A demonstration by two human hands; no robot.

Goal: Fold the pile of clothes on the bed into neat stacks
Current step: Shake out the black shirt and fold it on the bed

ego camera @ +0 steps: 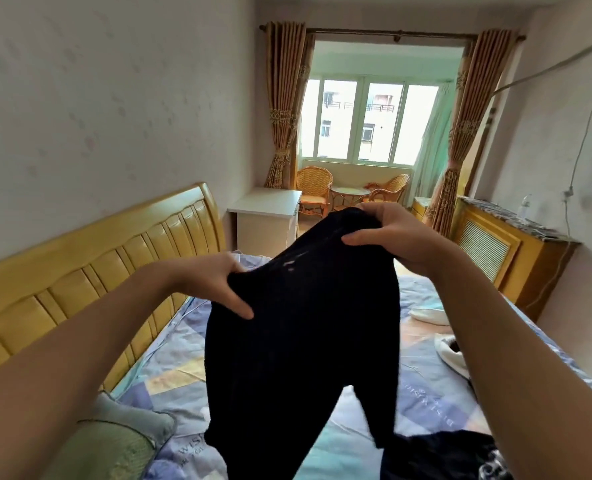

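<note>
Both hands hold a pair of black trousers (301, 327) up in the air above the bed (422, 386). The left hand (218, 285) grips the waistband at its lower left end, fingers closed on the cloth with the thumb lying across the front. The right hand (388, 233) holds the higher right end, fingers curled over the bunched top edge and thumb pressed against the front. The waistband slopes upward from left to right. Two legs hang down, the left one reaching the bottom edge of the view, the right one ending just above a dark heap of clothes (460, 455) at lower right. White garments (450, 355) lie on the patterned bedsheet beside the right forearm. A green pillow (121, 441) sits at lower left near the yellow headboard (80, 282).
</note>
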